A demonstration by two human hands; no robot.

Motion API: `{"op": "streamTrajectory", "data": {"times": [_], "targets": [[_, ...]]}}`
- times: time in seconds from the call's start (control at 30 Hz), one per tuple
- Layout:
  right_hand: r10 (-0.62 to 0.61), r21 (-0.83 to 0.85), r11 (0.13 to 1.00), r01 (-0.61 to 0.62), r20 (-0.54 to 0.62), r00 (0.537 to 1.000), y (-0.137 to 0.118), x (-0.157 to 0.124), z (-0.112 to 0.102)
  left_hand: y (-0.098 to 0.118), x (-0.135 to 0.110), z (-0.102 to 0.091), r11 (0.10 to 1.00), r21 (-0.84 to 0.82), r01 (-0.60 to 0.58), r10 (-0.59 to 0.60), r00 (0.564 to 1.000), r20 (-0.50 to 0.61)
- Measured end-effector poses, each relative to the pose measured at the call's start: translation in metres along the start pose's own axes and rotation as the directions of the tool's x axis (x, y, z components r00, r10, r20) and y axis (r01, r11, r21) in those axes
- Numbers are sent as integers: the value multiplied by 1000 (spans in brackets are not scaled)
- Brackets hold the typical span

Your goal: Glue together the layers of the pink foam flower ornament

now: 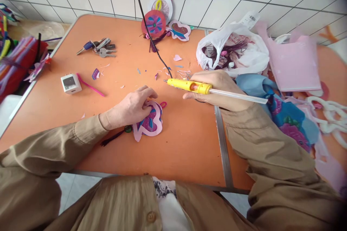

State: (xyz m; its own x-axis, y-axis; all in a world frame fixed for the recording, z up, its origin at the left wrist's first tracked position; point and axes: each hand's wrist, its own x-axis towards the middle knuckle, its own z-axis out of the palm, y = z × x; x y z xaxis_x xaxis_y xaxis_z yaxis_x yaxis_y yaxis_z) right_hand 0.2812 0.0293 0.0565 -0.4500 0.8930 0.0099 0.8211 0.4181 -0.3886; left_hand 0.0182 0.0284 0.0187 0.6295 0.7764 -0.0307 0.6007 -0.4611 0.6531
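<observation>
My right hand (219,83) is wrapped round a yellow glue gun (187,85), its nozzle pointing left over the table. A clear glue stick (238,96) sticks out of the gun's back end. My left hand (132,106) has its fingers curled at the upper left edge of a pink and purple layered ornament (155,124), with the thumb against it. That ornament lies flat on the table, with a pink loop (163,104) at its top right. A green bead (128,129) and a dark tassel (114,138) trail from its left side, partly under my forearm.
Keys (100,47), a white charger (71,83) and a pink stick (90,85) lie left on the orange table (189,144). Finished-looking ornaments (153,23) lean by the tiled wall. A plastic bag (255,54) and fabric (292,122) are right. The black cord (148,25) hangs across the back.
</observation>
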Motion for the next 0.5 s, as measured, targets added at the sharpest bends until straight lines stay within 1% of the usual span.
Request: {"op": "streamTrajectory", "data": {"times": [0.07, 0.2, 0.3, 0.4, 0.5], "targets": [[-9, 11, 1000, 9, -3, 1000, -1, 0, -1, 1, 1, 1, 1000, 25, 1, -1, 1000, -13], [-12, 10, 1000, 12, 6, 1000, -3, -1, -4, 3, 1, 6, 989, 144, -34, 35, 999, -3], [0, 4, 1000, 0, 5, 1000, -5, -1, -4, 4, 1, 11, 976, 217, -5, 9, 1000, -13], [-4, 4, 1000, 4, 2, 1000, -4, 0, -4, 5, 2, 14, 968, 249, 26, -20, 999, -26], [-11, -5, 1000, 11, -15, 1000, -2, 0, -2, 4, 2, 15, 968, 252, 15, -8, 999, -32]]}}
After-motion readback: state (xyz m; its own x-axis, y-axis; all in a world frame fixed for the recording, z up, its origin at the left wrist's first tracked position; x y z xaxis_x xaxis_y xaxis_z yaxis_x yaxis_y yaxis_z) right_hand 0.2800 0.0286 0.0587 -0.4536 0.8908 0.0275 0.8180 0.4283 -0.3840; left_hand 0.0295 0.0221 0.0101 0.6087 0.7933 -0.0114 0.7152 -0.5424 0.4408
